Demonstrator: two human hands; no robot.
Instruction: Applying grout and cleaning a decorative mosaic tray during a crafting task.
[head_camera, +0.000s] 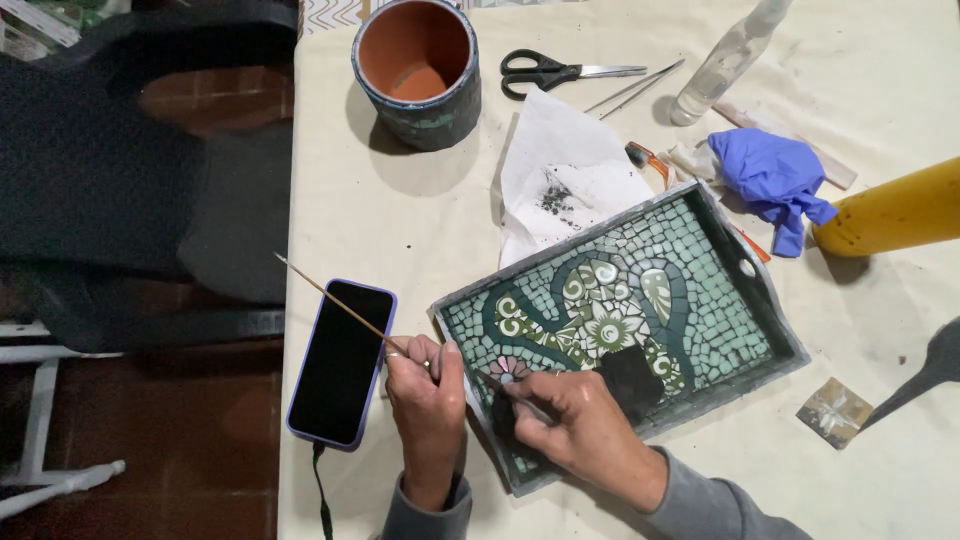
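Note:
A rectangular tray (770, 330) with a green and white mosaic floor lies tilted on the table, near the front edge. My left hand (428, 405) rests at the tray's near left corner and grips a thin wooden stick (330, 296) that points up and left over a phone. My right hand (580, 430) lies on the tray's front rim and pinches a small tool whose tip touches the mosaic near a pink flower tile (508, 370). A black patch (632, 380) sits on the mosaic just beyond my right hand.
A dark phone in a purple case (340, 362) lies left of the tray. Behind are white paper with dark crumbs (565, 175), a terracotta pot (416, 70), scissors (545, 72), a clear bottle (720, 65), a blue glove (772, 180), a yellow object (890, 212). A dark chair (140, 170) stands left.

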